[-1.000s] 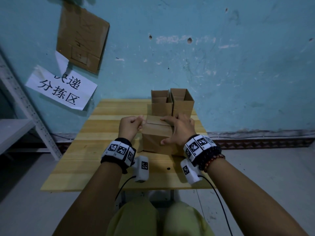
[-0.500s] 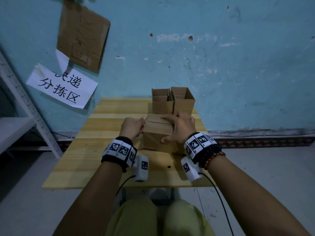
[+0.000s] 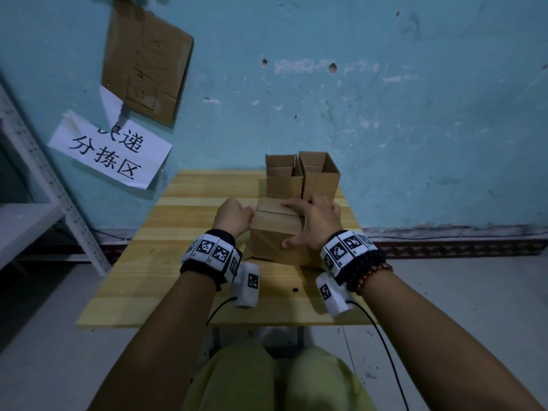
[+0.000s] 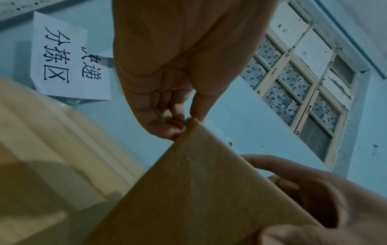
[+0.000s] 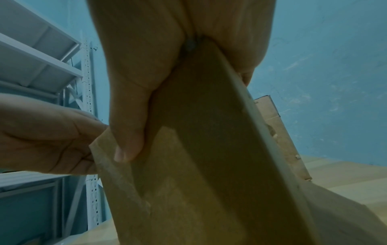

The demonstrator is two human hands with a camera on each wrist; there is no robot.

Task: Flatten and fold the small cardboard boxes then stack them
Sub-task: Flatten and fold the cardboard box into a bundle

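A small brown cardboard box stands on the wooden table in front of me, its top flaps closed. My left hand is curled at the box's upper left corner and pinches the cardboard edge between thumb and fingertips. My right hand wraps over the box's upper right edge, with the thumb on the near face and the fingers across the top. In the right wrist view the box's near face fills the frame. Two more boxes stand open-topped side by side behind it.
The table stands against a blue wall with a paper sign and a cardboard sheet stuck on it. A grey metal shelf rack stands to the left. Bare tabletop lies left of the boxes and near the front edge.
Both hands have kept their hold on the near box. The left hand has closed in slightly on the upper left corner. The two rear boxes have not moved.
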